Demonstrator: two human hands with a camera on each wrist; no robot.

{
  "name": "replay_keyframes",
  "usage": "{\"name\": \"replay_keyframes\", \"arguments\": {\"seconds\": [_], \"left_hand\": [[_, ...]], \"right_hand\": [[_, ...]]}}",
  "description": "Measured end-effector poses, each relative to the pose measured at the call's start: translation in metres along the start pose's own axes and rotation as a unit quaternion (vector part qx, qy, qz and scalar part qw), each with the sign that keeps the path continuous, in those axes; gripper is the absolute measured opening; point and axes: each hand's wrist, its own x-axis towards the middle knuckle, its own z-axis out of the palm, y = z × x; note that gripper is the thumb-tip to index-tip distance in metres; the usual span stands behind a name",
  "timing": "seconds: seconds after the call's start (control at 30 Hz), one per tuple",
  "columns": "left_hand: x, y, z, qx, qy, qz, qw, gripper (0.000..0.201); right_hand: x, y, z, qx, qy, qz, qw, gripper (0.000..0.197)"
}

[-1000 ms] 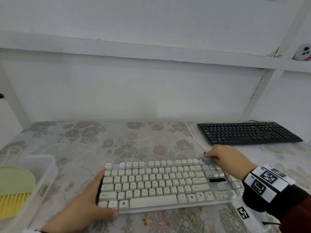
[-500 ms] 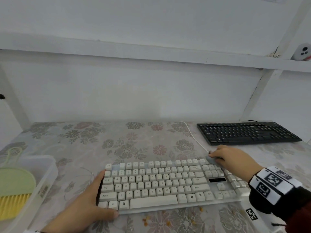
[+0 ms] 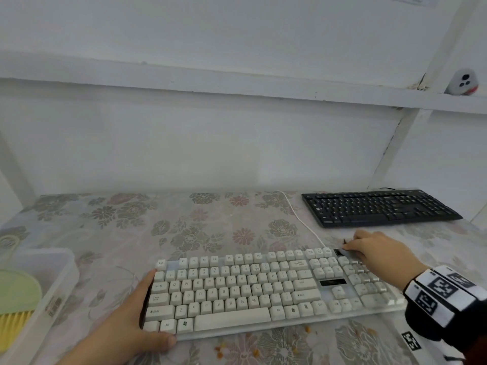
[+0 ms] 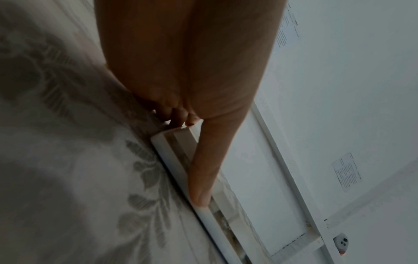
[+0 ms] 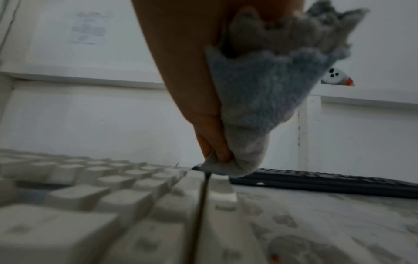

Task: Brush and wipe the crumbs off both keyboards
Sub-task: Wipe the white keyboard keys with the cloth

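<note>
the white full-size keyboard with cream keycaps [image 3: 266, 291] lies flat on the floral plastic-covered table [image 3: 210, 225], gripped at both ends. the left hand [image 3: 131, 322] clamps its near-left corner, thumb along the front edge and fingers curled round the side. the right hand [image 3: 379, 251] holds a bunched grey-blue fluffy cloth [image 5: 267, 92], pinched between thumb and fingers, its tip pressed on the far-right corner of the keyboard above the number pad. wiping looks to be under way here, probably not finished. small orange crumbs [image 3: 237, 350] lie on the table just in front of the left thumb and toward the right wrist. the black slim keyboard [image 3: 379, 206] sits beyond the right hand, apart, untouched now; i judge it is left to do. the green hand brush with yellow bristles [image 3: 15, 304] rests in a clear plastic tub [image 3: 56, 293], out past the left hand.
</note>
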Motion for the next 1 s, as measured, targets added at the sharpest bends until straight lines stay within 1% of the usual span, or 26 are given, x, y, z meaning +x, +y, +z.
{"name": "replay_keyframes", "arguments": {"seconds": [0.1,0.2,0.27,0.37,0.43,0.5,0.6,0.7,0.77,0.83,0.87,0.93,1.0], "left_hand": [[0.0,-0.001,-0.001,0.01,-0.007,-0.003,1.0,0.114],[0.001,-0.003,-0.001,0.01,-0.004,0.0,1.0,0.114],[0.001,-0.003,0.0,0.009,-0.005,0.001,1.0,0.113],[0.001,-0.004,-0.001,0.013,0.001,-0.004,1.0,0.114],[0.001,-0.005,-0.001,0.019,0.001,-0.008,1.0,0.115],[0.001,-0.004,-0.002,0.019,-0.002,-0.004,1.0,0.115],[0.001,-0.001,-0.001,0.015,-0.008,-0.003,1.0,0.109],[0.001,0.0,-0.001,0.011,-0.005,-0.001,1.0,0.112],[0.0,0.0,0.001,0.0,0.0,-0.002,1.0,0.112],[0.0,0.002,0.002,-0.012,0.002,-0.004,1.0,0.108],[-0.001,0.002,0.003,-0.017,0.003,-0.005,1.0,0.107],[-0.001,0.003,0.003,-0.018,0.0,-0.004,1.0,0.108],[0.0,0.002,0.002,-0.017,0.002,-0.006,1.0,0.108]], "right_hand": [[0.002,0.016,0.001,-0.019,-0.008,0.032,0.999,0.022],[0.003,0.024,-0.01,-0.035,-0.031,0.046,0.998,0.026],[0.006,0.018,-0.017,-0.011,-0.034,0.023,0.999,0.027],[0.009,-0.007,-0.017,0.074,-0.014,-0.034,0.997,0.018],[0.01,-0.017,-0.01,0.059,0.0,-0.045,0.997,0.017],[0.01,-0.014,-0.003,0.029,0.009,-0.032,0.999,0.016],[0.006,0.006,0.001,-0.003,0.003,0.005,1.0,0.016],[0.005,0.029,-0.003,-0.001,-0.017,0.045,0.999,0.022],[0.005,0.031,-0.013,-0.01,-0.038,0.048,0.998,0.022],[0.008,0.017,-0.029,-0.002,-0.033,0.031,0.999,0.02],[0.009,0.003,-0.038,0.024,-0.02,0.013,0.999,0.018],[0.01,-0.038,-0.055,0.088,-0.003,-0.032,0.996,0.026],[0.011,-0.088,-0.071,0.142,-0.015,-0.102,0.984,0.035]]}}
